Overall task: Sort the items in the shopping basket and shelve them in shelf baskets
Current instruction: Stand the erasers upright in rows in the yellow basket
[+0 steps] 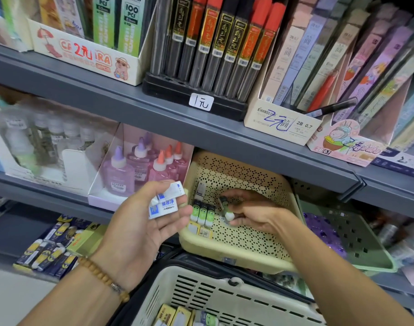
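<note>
Right hand (253, 214) in yellow shelf basket (246, 252), pinching green eraser (225, 206).

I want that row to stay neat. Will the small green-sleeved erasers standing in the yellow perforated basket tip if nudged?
Probably: the green-sleeved erasers stand on their narrow ends, so a brush from the right hand may topple them. They look light and small. The yellow perforated basket floor looks flat, so sliding seems unlikely.

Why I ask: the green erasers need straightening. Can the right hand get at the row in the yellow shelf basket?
Probably yes: the right hand is inside the yellow shelf basket, beside the row of green erasers, but already grips one eraser.
</note>
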